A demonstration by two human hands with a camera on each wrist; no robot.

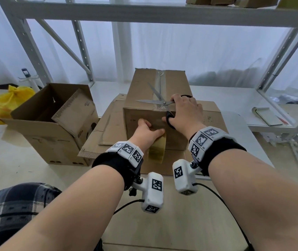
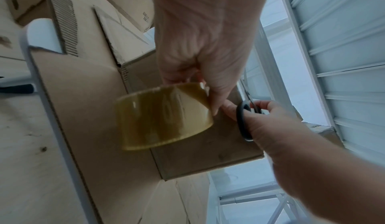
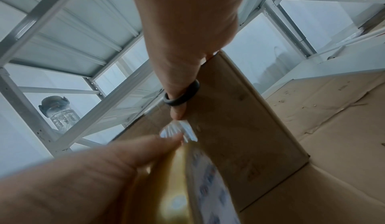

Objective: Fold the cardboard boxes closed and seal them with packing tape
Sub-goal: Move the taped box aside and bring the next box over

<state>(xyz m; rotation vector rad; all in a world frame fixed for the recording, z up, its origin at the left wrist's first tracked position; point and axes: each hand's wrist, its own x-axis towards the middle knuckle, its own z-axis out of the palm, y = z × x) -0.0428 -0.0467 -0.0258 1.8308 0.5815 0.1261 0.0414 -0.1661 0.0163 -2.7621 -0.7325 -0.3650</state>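
Cardboard, closed and taped along its top seam, forms the sealed box (image 1: 158,105) in the middle of the head view; it stands on flattened cardboard sheets (image 1: 108,127) that lie over a white table (image 1: 238,120). A strip of clear tape (image 1: 160,82) runs down the centre of the lid and over the near edge.

Against the box's near face the left hand (image 1: 147,130) curls its fingers round a roll of packing tape (image 1: 156,151), yellowish and translucent, held low in front of the box; the left wrist view shows the roll (image 2: 164,115) gripped at its upper rim by fingers and thumb. The right hand (image 1: 185,110) holds a pair of scissors (image 1: 161,101) at the near top edge of the box, thumb through one black loop (image 1: 170,120), the other fingers hidden behind the hand. The blades stand apart in a wide V, lying over the lid and pointing left and away.

Left of the sheets, on the floor, stands an open box (image 1: 54,120) with its flaps up. Beyond it lies a yellow plastic bag (image 1: 5,104). Grey metal shelving (image 1: 144,13) frames the scene.
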